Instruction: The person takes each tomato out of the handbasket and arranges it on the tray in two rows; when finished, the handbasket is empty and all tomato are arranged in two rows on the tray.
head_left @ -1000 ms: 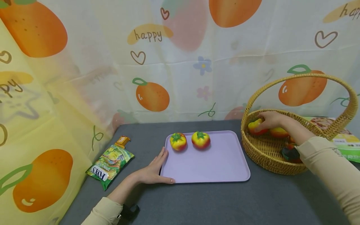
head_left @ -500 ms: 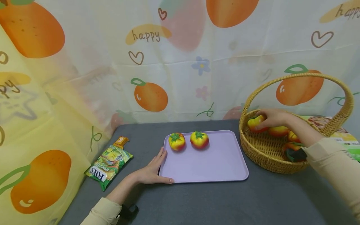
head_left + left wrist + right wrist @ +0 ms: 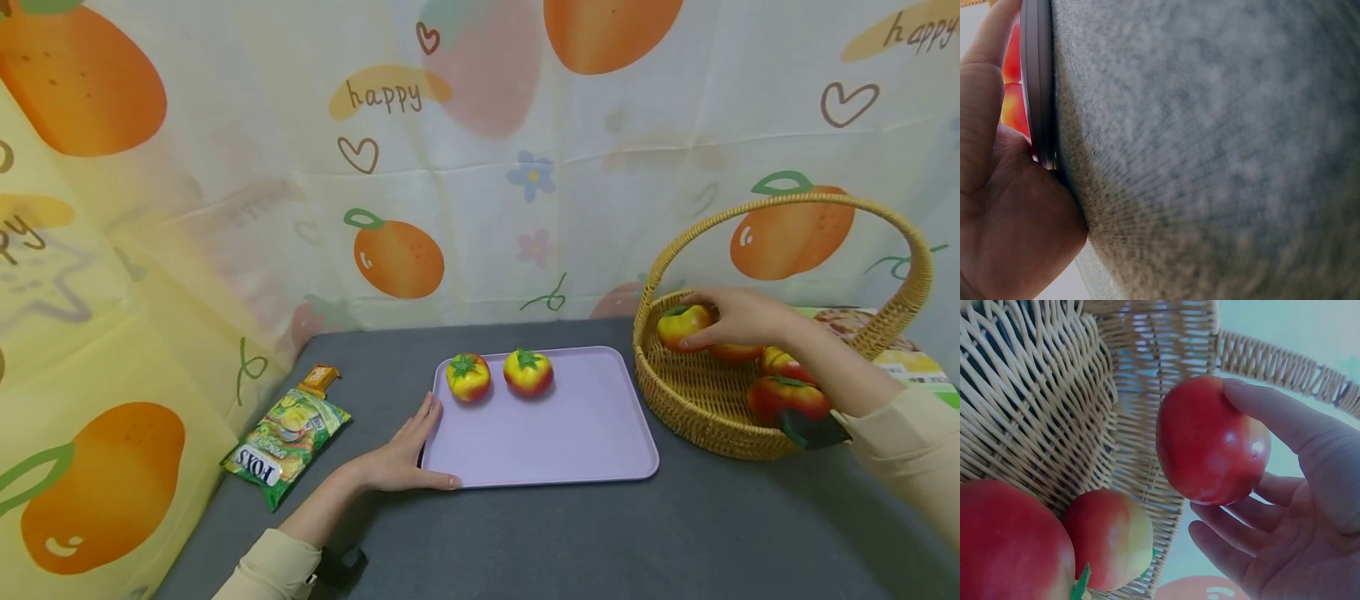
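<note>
My right hand (image 3: pixel 738 317) pinches a red-and-yellow fruit (image 3: pixel 681 327), tomato- or persimmon-shaped with a green top, inside the wicker basket (image 3: pixel 678 412). The right wrist view shows thumb and fingertips on opposite sides of this fruit (image 3: pixel 1204 447). Several similar fruits (image 3: pixel 783 400) lie in the basket under my forearm. A lilac tray (image 3: pixel 555 442) bears two more, a left fruit (image 3: pixel 468 379) and a right fruit (image 3: pixel 528 374). My left hand (image 3: pixel 405 458) rests at the tray's left front corner, fingers straight along the side and thumb along the front edge.
A green snack bag (image 3: pixel 285 442) and a small orange packet (image 3: pixel 319 379) lie on the grey table at the left. The basket's tall handle (image 3: pixel 787 200) arches over my right hand. Colourful packaging (image 3: pixel 915 367) sits behind the basket. A printed curtain (image 3: pixel 480 208) borders the table.
The pinched fruit has risen slightly within the basket as my right forearm swung, uncovering more of the other fruits. The head view has shifted slightly. My left hand stays at the tray.
</note>
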Available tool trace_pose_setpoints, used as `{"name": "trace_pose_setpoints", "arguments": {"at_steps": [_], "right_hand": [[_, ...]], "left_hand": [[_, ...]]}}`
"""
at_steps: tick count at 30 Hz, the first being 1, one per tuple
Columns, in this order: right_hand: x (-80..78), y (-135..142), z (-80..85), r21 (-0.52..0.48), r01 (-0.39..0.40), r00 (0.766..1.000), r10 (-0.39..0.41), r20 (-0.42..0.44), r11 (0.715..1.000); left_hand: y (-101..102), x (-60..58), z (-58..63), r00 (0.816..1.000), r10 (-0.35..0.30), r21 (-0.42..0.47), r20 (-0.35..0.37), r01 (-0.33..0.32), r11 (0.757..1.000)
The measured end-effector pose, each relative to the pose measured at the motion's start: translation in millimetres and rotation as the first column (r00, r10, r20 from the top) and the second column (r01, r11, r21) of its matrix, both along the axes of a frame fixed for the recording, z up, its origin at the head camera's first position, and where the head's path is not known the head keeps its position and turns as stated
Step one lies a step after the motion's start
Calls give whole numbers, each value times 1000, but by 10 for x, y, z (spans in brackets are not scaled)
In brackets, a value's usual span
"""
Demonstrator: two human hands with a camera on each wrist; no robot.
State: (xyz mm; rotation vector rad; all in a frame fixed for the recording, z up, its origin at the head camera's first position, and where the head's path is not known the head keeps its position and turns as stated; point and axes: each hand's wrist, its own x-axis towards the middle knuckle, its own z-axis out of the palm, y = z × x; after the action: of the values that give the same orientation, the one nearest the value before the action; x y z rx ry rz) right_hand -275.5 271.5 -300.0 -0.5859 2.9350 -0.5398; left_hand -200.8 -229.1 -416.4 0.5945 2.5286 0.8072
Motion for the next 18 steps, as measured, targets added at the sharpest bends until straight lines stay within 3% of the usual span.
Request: {"name": "trace_pose_setpoints", "arguments": {"at_steps": [18], "right_hand": [[443,-108,-68,-131,35,990,-53,-132,991]], "left_hand": [[16,0,14,1000,-7,4,-5,7,1000]]}}
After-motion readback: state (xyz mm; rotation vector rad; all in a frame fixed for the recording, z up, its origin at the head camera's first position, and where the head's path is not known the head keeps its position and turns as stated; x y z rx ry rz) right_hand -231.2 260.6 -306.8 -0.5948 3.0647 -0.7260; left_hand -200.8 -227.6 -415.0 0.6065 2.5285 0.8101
